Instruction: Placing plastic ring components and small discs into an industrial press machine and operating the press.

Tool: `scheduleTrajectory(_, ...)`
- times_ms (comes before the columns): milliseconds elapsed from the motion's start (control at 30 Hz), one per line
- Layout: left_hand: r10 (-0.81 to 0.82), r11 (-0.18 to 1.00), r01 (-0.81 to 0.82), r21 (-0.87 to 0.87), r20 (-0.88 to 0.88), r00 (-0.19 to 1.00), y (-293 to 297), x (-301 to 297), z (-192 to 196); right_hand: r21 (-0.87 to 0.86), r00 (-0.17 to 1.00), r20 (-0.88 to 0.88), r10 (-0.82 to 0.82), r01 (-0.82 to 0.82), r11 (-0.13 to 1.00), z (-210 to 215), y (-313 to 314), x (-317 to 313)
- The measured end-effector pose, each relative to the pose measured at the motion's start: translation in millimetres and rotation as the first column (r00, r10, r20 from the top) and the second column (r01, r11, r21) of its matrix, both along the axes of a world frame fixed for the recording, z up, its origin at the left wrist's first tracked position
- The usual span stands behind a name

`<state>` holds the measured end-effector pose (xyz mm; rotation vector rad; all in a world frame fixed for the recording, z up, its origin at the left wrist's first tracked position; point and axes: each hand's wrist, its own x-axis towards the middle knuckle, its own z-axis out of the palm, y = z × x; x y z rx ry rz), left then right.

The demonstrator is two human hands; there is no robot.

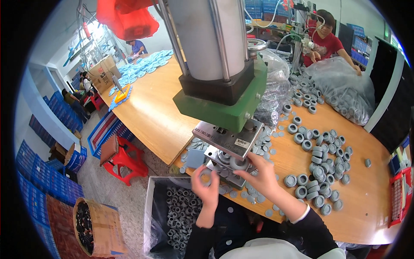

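Observation:
In front of me stands a bench press with a green head (220, 105) and a steel upper plate (228, 137). My right hand (261, 175) pinches a grey toy-tyre-like ring (238, 163) between thumb and fingers, at the gap under the plate. A second round grey part (224, 156) sits beside it in the lower fixture. Nearer and to the left, my left hand (206, 190) curls thumb and fingers around another grey ring (206, 176), partly hidden by the fingers. A blue-grey block (195, 159) is beside the fixture, with flat grey discs (261, 149) scattered about.
Many grey tyre-like rings (321, 166) are heaped on the table at right. A lined bin (151, 216) below left holds more. Across the table a person in red (327, 43) handles a clear bag (345, 86). A red stool (125, 159) stands on the floor at left.

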<state>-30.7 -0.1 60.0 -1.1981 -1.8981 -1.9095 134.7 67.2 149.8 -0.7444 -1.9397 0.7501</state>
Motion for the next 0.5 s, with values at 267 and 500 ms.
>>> scheduleTrajectory(267, 0.242, 0.885, -0.275, -0.375, -0.133, 0.961, -68, -86, -69, 0.011, 0.995, -0.076, 0.058, -0.058, 0.998, 2, 18, -47)
scheduleTrajectory(500, -0.254, 0.719, -0.003, -0.695, -0.267, 0.930, 56, -110, -54, 0.063, 0.994, -0.104, 0.010, -0.004, 0.998, -4, -10, 5)
